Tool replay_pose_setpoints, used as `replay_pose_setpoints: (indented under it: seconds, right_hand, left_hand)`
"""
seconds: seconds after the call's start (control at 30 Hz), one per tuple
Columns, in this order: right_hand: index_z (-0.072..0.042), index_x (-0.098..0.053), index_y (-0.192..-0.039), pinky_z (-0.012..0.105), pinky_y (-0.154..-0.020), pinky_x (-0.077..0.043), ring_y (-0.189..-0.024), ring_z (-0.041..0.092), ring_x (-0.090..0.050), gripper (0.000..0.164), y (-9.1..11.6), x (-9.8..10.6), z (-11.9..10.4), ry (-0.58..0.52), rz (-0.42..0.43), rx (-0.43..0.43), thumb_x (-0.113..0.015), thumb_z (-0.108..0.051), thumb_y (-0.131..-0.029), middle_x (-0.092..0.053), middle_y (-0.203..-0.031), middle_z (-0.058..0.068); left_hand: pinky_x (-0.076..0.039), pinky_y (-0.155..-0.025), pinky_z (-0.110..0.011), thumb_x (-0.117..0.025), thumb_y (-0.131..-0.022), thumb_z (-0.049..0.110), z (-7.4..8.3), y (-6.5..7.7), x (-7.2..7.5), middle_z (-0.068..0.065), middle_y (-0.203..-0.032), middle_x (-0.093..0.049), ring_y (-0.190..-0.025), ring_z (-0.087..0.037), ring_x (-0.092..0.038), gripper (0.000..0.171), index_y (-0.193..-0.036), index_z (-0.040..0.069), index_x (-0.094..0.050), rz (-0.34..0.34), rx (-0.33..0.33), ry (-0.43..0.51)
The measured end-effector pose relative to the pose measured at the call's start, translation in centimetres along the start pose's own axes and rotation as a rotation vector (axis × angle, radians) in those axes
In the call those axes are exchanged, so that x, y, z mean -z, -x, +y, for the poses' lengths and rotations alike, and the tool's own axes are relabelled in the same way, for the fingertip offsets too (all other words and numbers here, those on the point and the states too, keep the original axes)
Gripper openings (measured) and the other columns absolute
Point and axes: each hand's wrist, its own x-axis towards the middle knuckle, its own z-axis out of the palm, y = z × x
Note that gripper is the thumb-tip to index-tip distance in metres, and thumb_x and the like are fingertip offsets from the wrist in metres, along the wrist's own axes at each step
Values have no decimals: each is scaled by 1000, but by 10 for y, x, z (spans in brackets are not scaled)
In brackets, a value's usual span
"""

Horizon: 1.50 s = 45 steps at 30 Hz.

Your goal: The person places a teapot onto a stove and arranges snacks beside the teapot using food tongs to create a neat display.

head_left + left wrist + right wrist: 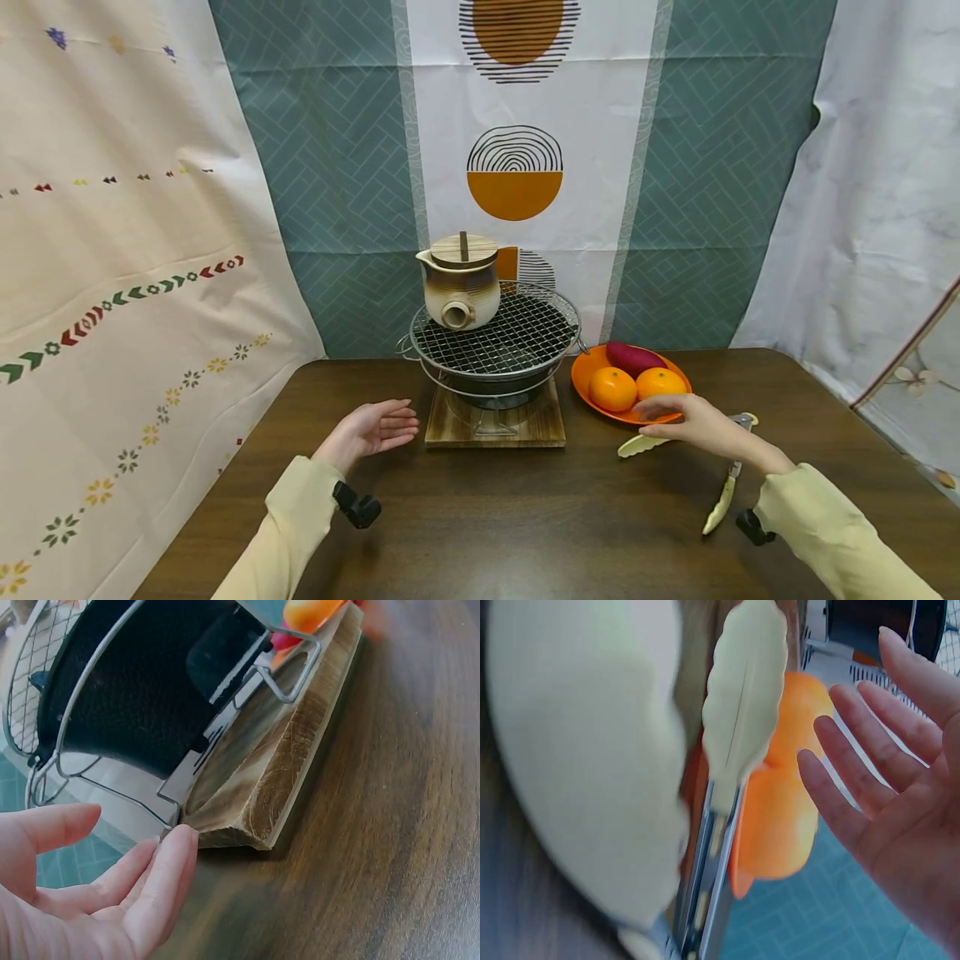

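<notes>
My left hand is held palm up, fingers loosely bent, left of the wooden base under the grill; nothing is in it. In the left wrist view its fingertips overlap the base's near corner. Over the tongs, near the orange plate, hovers my right hand with relaxed fingers and no object in it. The tongs lie spread on the table, with cream scalloped tips and metal arms. Two oranges and a purple sweet potato sit on the plate.
A round tabletop grill with a wire mesh top and dark bowl stands on the wooden base. On its mesh, left side, rests a brown-and-cream clay teapot with a wooden lid. Patterned curtains hang behind the table.
</notes>
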Motion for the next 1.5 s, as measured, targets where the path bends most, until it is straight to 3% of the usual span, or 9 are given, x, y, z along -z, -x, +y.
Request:
replay_pose_setpoints:
  seconds: [0.2,0.47,0.67,0.87,0.97,1.2,1.3,1.47,1.5]
  right_hand:
    - [-4,-62,-109,34,-75,-49,-94,27,-55,32,13,11,8,-13,1,27,-68,-21,-82,-61,-104,12]
    - [1,-58,-114,31,-78,-48,-102,17,-51,40,30,28,27,-40,-23,33,-69,-19,-81,-58,-112,16]
    - [4,-56,-115,25,-81,-45,-104,11,-49,44,38,42,40,14,-19,53,-71,-17,-79,-57,-112,15]
    - [6,-49,-123,31,-80,-44,-110,1,-42,52,48,54,53,-4,-146,86,-71,-11,-79,-53,-122,10]
    - [7,-43,-127,26,-81,-42,-113,-2,-36,60,52,60,60,-16,-214,127,-72,-9,-76,-49,-127,8]
    - [4,-40,-130,23,-83,-39,-114,0,-34,74,58,66,69,47,-244,160,-78,-14,-69,-45,-128,16]
    - [1,-38,-133,21,-82,-37,-114,-3,-31,81,60,67,71,75,-242,162,-80,-20,-66,-42,-131,10]
    - [-4,-36,-136,8,-88,-21,-119,-6,-20,91,61,64,76,106,-227,199,-81,-28,-60,-37,-133,0]
    - [-4,-36,-136,11,-90,-21,-119,-7,-17,92,61,64,77,115,-227,198,-81,-29,-60,-35,-134,-3]
  left_hand:
    - [-47,-82,-37,-48,-95,19,-2,-2,-1,-24,-109,-54,-92,-28,-58,48,-127,-15,-36,0,14,-47]
    - [-48,-80,-37,-49,-95,20,-4,-4,-4,-24,-105,-56,-87,-26,-59,47,-122,-17,-40,13,13,-152]
    - [-49,-80,-37,-53,-93,19,-6,-5,-4,-22,-100,-57,-86,-26,-58,46,-120,-17,-42,19,14,-171]
    - [-48,-80,-39,-56,-91,18,-9,-6,-6,-21,-100,-57,-86,-26,-58,47,-120,-17,-42,14,20,-176]
    - [-48,-80,-39,-56,-91,18,-8,-6,-8,-22,-102,-56,-87,-27,-58,47,-121,-16,-42,13,20,-180]
    - [-48,-80,-39,-56,-91,18,-7,-9,-11,-24,-106,-55,-89,-29,-58,48,-121,-16,-42,1,25,-188]
    - [-48,-80,-40,-56,-91,17,-8,-11,-12,-24,-107,-54,-90,-30,-57,46,-121,-15,-43,5,26,-189]
    - [-48,-80,-40,-56,-90,15,-10,-11,-12,-26,-111,-52,-93,-32,-56,44,-121,-15,-44,1,22,-187]
    - [-48,-81,-40,-56,-90,14,-10,-10,-12,-27,-111,-51,-94,-32,-55,44,-122,-15,-43,-5,20,-188]
